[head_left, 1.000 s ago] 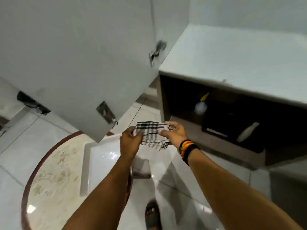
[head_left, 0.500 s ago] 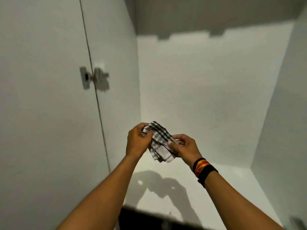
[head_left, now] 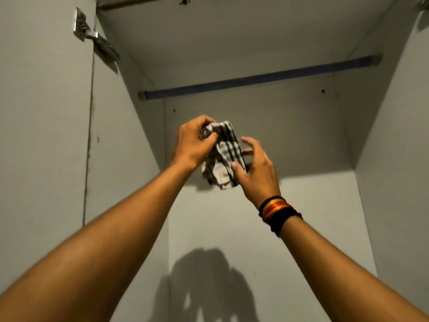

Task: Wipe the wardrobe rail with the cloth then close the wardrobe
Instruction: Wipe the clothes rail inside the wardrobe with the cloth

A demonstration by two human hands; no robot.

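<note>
A black-and-white checked cloth (head_left: 222, 156) is bunched between both my hands, inside the open white wardrobe. My left hand (head_left: 193, 141) grips its upper end. My right hand (head_left: 254, 169) holds the lower part with the thumb pressed on it and the fingers spread. The dark blue wardrobe rail (head_left: 260, 77) runs across the cabinet above and behind the hands, from the left wall to the right wall. The hands and cloth are below the rail and do not touch it.
The wardrobe door (head_left: 44, 135) stands open on the left, with a metal hinge (head_left: 95, 40) near its top. White side walls (head_left: 399, 135) enclose the space; the back panel (head_left: 255, 217) carries the shadow of my hands.
The view has tilted up from the floor and lower shelf into the wardrobe, bringing the rail into sight. Both hands rose with the cloth and gathered it into a tighter bunch.
</note>
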